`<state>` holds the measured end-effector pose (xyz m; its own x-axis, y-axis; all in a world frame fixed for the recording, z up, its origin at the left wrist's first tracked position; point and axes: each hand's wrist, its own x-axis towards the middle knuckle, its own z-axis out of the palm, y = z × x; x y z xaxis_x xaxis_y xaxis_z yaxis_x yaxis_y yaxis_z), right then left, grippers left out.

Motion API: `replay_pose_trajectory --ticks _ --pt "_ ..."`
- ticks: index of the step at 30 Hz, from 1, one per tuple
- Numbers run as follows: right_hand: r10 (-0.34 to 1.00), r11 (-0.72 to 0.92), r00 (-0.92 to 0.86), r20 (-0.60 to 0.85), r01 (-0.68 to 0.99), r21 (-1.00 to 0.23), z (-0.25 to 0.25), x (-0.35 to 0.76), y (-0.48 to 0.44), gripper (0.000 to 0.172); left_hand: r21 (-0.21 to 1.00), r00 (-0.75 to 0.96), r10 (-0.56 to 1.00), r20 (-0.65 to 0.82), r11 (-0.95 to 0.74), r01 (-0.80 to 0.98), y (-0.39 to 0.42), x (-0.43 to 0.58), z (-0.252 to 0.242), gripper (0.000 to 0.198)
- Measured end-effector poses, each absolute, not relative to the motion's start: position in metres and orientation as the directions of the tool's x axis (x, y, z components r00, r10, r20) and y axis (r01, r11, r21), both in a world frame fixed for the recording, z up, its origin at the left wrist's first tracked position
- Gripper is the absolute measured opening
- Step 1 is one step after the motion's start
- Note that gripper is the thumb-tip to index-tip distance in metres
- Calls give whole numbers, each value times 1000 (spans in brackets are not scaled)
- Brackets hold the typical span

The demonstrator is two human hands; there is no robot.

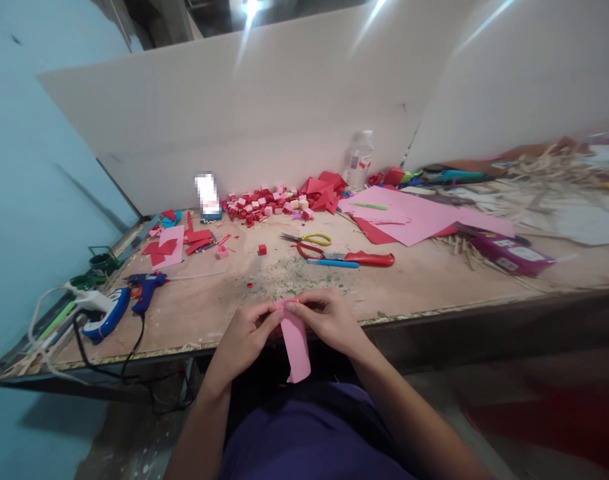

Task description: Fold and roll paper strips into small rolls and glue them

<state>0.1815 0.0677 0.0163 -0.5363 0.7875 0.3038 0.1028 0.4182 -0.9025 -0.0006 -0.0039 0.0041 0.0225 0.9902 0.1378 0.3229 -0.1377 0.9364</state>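
Note:
Both of my hands meet at the near edge of the wooden table (434, 280), pinching the top end of a pink foam strip (296, 347) that hangs down toward my lap. My left hand (244, 333) grips the strip's upper left corner with curled fingers. My right hand (329, 319) pinches its upper right corner between thumb and fingers. Nothing else is in either hand.
On the table lie a blue glue gun (145, 288) with cable at the left, yellow scissors (311, 238), a red-handled cutter (364, 258), a blue pen (333, 263), pink sheets (414, 217), a pile of small red and pink cubes (264, 203), a water bottle (359, 160) and wooden sticks (549, 173). White boards stand behind.

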Motion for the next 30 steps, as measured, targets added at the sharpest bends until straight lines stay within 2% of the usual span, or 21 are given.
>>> replay_pose_trajectory --ticks 22,30 --pt "782 413 -554 286 117 -903 10 179 71 28 959 4 993 122 -119 256 -4 -1 0 41" --pt "768 415 -575 283 110 -903 11 179 69 28 940 -18 984 175 -162 299 -3 -3 0 38"
